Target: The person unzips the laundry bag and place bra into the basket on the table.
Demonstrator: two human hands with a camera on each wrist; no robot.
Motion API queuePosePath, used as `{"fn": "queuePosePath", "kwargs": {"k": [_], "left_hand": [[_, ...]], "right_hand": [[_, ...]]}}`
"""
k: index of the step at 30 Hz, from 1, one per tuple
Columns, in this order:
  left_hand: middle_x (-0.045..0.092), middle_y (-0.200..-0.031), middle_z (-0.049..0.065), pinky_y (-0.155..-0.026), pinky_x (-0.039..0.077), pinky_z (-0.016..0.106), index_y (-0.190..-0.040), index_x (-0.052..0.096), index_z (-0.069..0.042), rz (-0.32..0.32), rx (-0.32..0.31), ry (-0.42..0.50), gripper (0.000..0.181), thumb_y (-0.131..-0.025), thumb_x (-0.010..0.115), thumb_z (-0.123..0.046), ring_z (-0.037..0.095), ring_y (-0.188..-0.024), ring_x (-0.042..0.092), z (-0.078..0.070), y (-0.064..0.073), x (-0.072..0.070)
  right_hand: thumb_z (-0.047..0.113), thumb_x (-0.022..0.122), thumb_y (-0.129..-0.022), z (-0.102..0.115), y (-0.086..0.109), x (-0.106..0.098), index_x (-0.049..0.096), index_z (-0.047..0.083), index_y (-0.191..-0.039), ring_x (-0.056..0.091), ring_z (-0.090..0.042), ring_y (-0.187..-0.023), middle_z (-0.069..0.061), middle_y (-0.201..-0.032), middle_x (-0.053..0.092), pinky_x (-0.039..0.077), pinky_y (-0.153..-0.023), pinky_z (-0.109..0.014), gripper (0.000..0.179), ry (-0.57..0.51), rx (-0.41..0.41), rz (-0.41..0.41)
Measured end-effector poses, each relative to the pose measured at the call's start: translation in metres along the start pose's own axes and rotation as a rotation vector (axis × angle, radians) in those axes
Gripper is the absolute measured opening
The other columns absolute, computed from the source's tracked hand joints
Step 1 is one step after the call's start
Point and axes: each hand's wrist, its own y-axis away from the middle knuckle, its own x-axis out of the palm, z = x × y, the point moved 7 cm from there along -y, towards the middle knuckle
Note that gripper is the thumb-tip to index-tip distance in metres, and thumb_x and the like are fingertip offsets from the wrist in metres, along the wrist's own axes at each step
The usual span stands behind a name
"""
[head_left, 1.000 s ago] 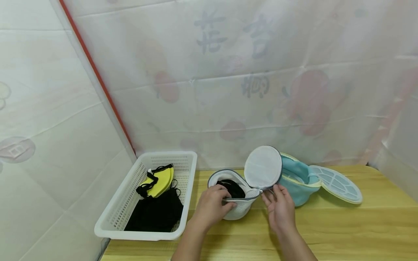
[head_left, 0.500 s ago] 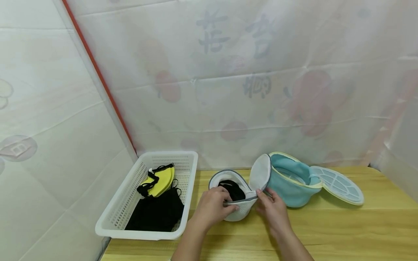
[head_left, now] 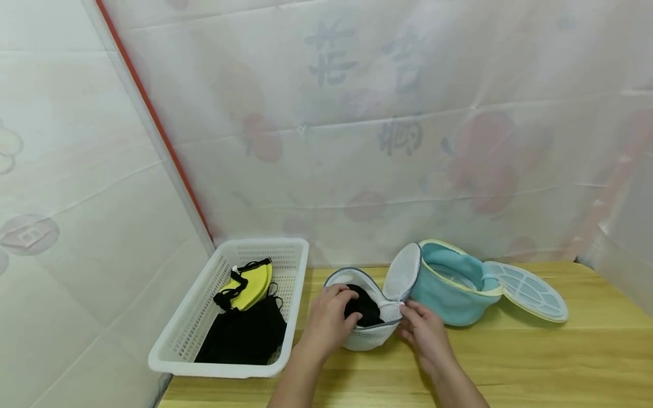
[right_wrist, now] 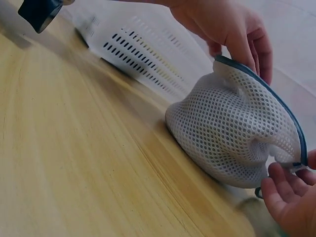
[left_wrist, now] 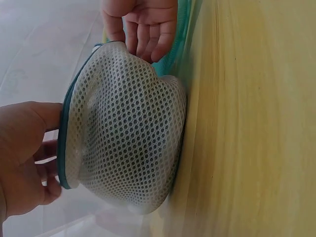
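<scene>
A white mesh laundry bag (head_left: 368,339) with a dark teal rim stands on the table, its round lid (head_left: 403,272) raised on the right side. Black fabric (head_left: 364,306) lies inside the mouth, its kind unclear. My left hand (head_left: 330,318) reaches over the bag's left edge with bent fingers, thumb and forefinger apart beside the black fabric; some fingertips are hidden. On the other side, my right hand (head_left: 425,337) pinches the rim near the lid's hinge. In the right wrist view that hand (right_wrist: 291,197) has its fingers on the mesh bag (right_wrist: 222,123) beside the zip.
A teal laundry bag (head_left: 449,303) with yellow trim stands open just behind the right hand, its lid (head_left: 533,292) spread rightward. To the left, a white plastic basket (head_left: 298,272) holds a yellow piece (head_left: 255,286) with black straps and a black garment (head_left: 242,337). A fabric wall closes the back.
My left hand has moved from the front rim onto the opening beside the black fabric. The lid has swung from facing me to edge-on, and my right hand has shifted slightly left along the rim.
</scene>
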Motion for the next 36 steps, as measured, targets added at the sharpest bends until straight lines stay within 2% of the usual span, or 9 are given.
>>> {"fn": "queuePosePath", "kwargs": {"k": [5,8,14,17,19,23,28,32,36], "left_hand": [[0.065,-0.124,0.004,-0.096,0.051,0.041,-0.11,0.072,-0.016,0.014,0.032,-0.003,0.037,-0.077,0.084,-0.028,0.023,-0.117,0.058,-0.002,-0.001,0.0],[0.061,-0.133,0.009,-0.104,0.049,0.04,-0.117,0.07,-0.013,0.101,0.034,0.03,0.046,-0.077,0.085,-0.029,0.026,-0.125,0.056,-0.002,0.0,0.007],[0.056,-0.14,0.013,-0.108,0.045,0.047,-0.135,0.059,-0.013,0.302,-0.044,0.028,0.07,-0.074,0.087,-0.034,0.032,-0.131,0.051,0.002,0.002,0.028],[0.056,-0.14,0.013,-0.107,0.044,0.05,-0.137,0.057,-0.016,0.353,-0.089,-0.021,0.072,-0.074,0.085,-0.034,0.034,-0.13,0.051,0.004,0.003,0.035],[0.058,-0.137,0.011,-0.103,0.044,0.054,-0.135,0.059,-0.019,0.361,-0.135,-0.048,0.067,-0.074,0.084,-0.032,0.034,-0.127,0.052,0.006,0.004,0.037],[0.068,-0.115,0.002,-0.087,0.044,0.052,-0.116,0.068,-0.024,0.307,-0.19,-0.108,0.046,-0.072,0.083,-0.029,0.029,-0.108,0.057,0.013,0.006,0.039],[0.071,-0.089,-0.007,-0.072,0.043,0.041,-0.093,0.067,-0.024,0.132,-0.168,-0.137,0.025,-0.074,0.084,-0.024,0.022,-0.085,0.066,0.018,0.003,0.035],[0.073,-0.086,-0.007,-0.07,0.042,0.036,-0.091,0.064,-0.023,-0.026,-0.149,-0.101,0.026,-0.075,0.084,-0.021,0.018,-0.082,0.07,0.019,-0.006,0.022],[0.075,-0.091,-0.003,-0.076,0.048,0.037,-0.097,0.063,-0.02,-0.146,-0.172,0.025,0.029,-0.076,0.081,-0.011,0.021,-0.087,0.07,0.018,-0.015,0.002]], "right_hand": [[0.018,0.051,-0.102,0.001,0.001,0.007,0.034,-0.009,-0.147,0.066,-0.009,-0.087,-0.002,-0.106,0.067,0.056,-0.077,-0.027,0.055,0.011,-0.009,0.03],[0.018,0.051,-0.102,0.002,0.002,0.01,0.034,-0.009,-0.146,0.065,-0.01,-0.089,-0.008,-0.114,0.065,0.056,-0.076,-0.026,0.055,0.027,-0.021,0.035],[0.01,0.054,-0.099,-0.002,0.002,0.012,0.041,-0.01,-0.142,0.063,-0.006,-0.089,-0.006,-0.112,0.066,0.056,-0.074,-0.023,0.05,-0.008,-0.032,0.027],[0.008,0.054,-0.099,-0.004,0.002,0.013,0.043,-0.01,-0.14,0.063,-0.004,-0.089,-0.003,-0.109,0.069,0.056,-0.073,-0.022,0.046,-0.03,-0.031,0.021],[0.007,0.055,-0.098,-0.006,0.002,0.014,0.045,-0.011,-0.138,0.064,-0.005,-0.089,-0.002,-0.11,0.07,0.057,-0.074,-0.021,0.045,-0.041,-0.025,0.017],[0.007,0.055,-0.098,-0.01,0.002,0.017,0.046,-0.011,-0.137,0.065,-0.006,-0.09,-0.007,-0.115,0.07,0.057,-0.074,-0.022,0.044,-0.04,-0.016,0.017],[0.007,0.056,-0.098,-0.01,0.001,0.017,0.047,-0.011,-0.136,0.064,-0.006,-0.087,-0.007,-0.115,0.07,0.056,-0.07,-0.021,0.043,-0.031,-0.024,0.005],[0.007,0.056,-0.098,-0.008,-0.001,0.016,0.048,-0.011,-0.135,0.062,-0.004,-0.084,-0.002,-0.107,0.07,0.054,-0.066,-0.02,0.042,-0.024,-0.033,-0.015],[0.009,0.054,-0.099,-0.005,-0.004,0.015,0.046,-0.01,-0.138,0.062,-0.002,-0.09,-0.006,-0.116,0.067,0.055,-0.07,-0.02,0.044,-0.009,-0.036,-0.031]]}}
